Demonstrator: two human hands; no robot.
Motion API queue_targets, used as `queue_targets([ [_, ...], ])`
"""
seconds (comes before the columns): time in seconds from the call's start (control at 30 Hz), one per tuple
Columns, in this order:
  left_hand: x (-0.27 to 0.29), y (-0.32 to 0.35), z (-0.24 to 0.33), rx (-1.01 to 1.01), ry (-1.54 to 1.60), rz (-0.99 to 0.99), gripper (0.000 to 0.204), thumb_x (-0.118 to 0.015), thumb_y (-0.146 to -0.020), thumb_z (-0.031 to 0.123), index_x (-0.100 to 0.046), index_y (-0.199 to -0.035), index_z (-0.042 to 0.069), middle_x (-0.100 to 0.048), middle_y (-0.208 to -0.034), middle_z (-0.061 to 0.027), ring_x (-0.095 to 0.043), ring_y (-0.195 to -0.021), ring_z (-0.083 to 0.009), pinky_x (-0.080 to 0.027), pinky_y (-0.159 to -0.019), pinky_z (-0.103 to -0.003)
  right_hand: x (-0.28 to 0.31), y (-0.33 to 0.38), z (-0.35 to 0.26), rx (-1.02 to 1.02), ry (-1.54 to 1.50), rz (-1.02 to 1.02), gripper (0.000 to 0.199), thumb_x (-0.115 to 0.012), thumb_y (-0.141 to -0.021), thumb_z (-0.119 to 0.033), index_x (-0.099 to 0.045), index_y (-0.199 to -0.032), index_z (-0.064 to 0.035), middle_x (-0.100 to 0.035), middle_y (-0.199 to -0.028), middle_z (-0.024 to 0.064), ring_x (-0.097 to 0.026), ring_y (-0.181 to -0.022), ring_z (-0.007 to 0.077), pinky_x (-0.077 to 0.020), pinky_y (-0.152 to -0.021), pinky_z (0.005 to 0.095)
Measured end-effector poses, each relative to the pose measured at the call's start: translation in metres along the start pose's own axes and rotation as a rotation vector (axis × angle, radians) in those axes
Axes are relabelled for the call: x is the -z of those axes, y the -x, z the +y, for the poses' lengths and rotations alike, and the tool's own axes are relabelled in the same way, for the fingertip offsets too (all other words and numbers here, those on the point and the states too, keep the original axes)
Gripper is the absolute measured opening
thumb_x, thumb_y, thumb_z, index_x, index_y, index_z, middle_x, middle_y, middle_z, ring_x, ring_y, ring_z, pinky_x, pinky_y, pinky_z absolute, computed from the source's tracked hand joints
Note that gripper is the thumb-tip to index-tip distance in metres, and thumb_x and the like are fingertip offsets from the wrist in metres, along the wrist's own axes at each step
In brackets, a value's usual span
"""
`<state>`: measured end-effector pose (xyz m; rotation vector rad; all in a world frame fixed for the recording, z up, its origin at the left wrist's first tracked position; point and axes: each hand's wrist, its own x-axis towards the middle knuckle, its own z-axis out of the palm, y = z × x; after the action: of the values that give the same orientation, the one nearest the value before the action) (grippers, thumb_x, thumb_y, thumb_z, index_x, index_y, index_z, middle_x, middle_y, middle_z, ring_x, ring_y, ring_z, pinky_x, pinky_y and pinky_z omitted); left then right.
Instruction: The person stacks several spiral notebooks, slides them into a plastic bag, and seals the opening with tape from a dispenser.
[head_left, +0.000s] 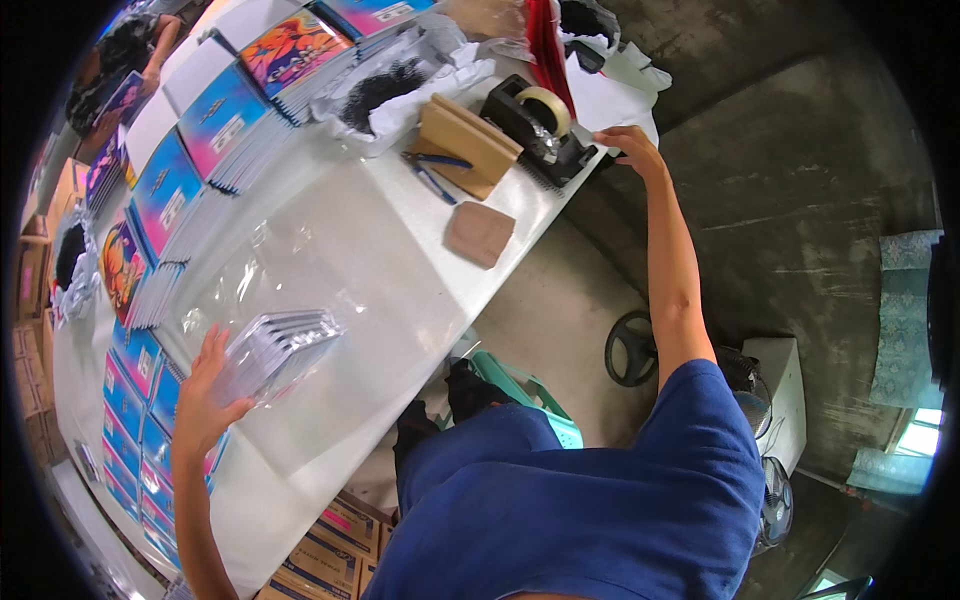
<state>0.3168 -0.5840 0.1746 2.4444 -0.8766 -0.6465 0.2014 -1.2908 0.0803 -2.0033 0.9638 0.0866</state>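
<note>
The left hand (205,395) rests with fingers spread on a clear-wrapped stack of notebooks (275,350) on the white table (400,290); the stack's long axis runs up and right from the palm. The right hand (630,145), far across, reaches the black tape dispenser (535,125), fingers curled just beside its base, nearer than the left.

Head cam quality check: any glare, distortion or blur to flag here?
Head view: strong fisheye, the white table edge bends and the corners are black; glare streaks on the clear plastic sheet and on the wrapped stack under the left hand; right hand at the tape dispenser is sharp; window at lower right blown out.
</note>
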Motion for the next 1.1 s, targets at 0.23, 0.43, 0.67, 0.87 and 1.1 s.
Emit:
queue_targets([
  [0.23,0.002,-0.005,0.010,0.055,0.009,-0.014,0.096,-0.076,-0.055,0.005,-0.035,-0.142,0.005,-0.032,-0.149,-0.0184,-0.034,-0.136,-0.0336,-0.029,-0.111,-0.038,0.001,-0.029,0.037,0.141,-0.500,-0.515,0.031,-0.071,-0.083,-0.023,-0.068,-0.099,0.0033,-0.049,-0.135,0.0147,-0.045,-0.125,0.0290,-0.0482,-0.091,0.0493],
  [0.43,0.002,-0.003,0.008,0.037,0.028,-0.015,0.099,-0.076,-0.054,0.004,-0.034,-0.143,0.005,-0.034,-0.148,-0.0176,-0.034,-0.136,-0.0317,-0.029,-0.111,-0.036,-0.022,0.002,0.087,0.316,-0.426,-0.130,0.016,-0.073,-0.078,-0.020,-0.072,-0.078,-0.0039,-0.048,-0.135,0.0124,-0.049,-0.118,0.0291,-0.0451,-0.090,0.0499],
  [0.67,0.003,-0.001,-0.006,-0.010,0.081,0.004,0.099,-0.079,-0.063,0.010,-0.026,-0.147,0.008,-0.040,-0.145,-0.0176,-0.042,-0.132,-0.0313,-0.034,-0.107,-0.033,-0.098,0.095,0.013,0.331,0.326,0.421,0.023,-0.076,-0.076,-0.030,-0.073,-0.075,-0.0075,-0.061,-0.076,0.0052,-0.057,-0.073,0.0188,-0.0456,-0.074,0.0317],
  [0.87,0.000,0.002,-0.017,-0.108,0.008,0.047,0.091,-0.080,-0.064,0.014,-0.035,-0.143,0.010,-0.042,-0.143,-0.0172,-0.049,-0.124,-0.0321,-0.040,-0.102,-0.035,-0.329,0.326,-0.146,0.295,-0.588,-0.593,0.014,-0.071,-0.082,-0.009,-0.068,-0.072,-0.0002,-0.062,-0.072,0.0010,-0.054,-0.071,0.0075,-0.0420,-0.066,0.0224],
  [1.1,0.006,-0.001,-0.018,-0.072,0.000,-0.040,0.084,-0.075,-0.070,0.030,-0.036,-0.142,0.010,-0.037,-0.147,-0.0139,-0.047,-0.125,-0.0348,-0.042,-0.101,-0.039,-0.436,0.339,-0.174,0.127,-0.544,-0.287,0.033,-0.076,-0.080,-0.030,-0.067,-0.069,0.0004,-0.055,-0.055,0.0003,-0.044,-0.052,0.0083,-0.0356,-0.050,0.0277],
])
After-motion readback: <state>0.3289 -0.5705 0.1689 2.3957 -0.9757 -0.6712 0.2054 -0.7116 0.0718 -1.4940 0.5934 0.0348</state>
